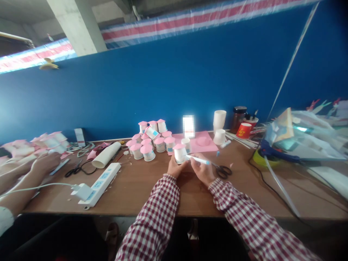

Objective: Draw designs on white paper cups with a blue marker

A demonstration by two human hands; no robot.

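Pen tip at a pink-lidded cup

At frame centre, the left hand (175, 167) is wrapped around a pink-lidded paper cup (180, 153) just above the counter (141, 185). The right hand (202, 169) pinches a white pen (198, 160), its tip at the cup's side. Scissors (223, 170) lie just right.

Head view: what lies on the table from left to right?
Co-worker's hand → black scissors → white paper roll → pile of pink-topped cups → left hand holding a pink-topped cup → right hand holding a white pen → second scissors → red paper cup → blue glue gun.
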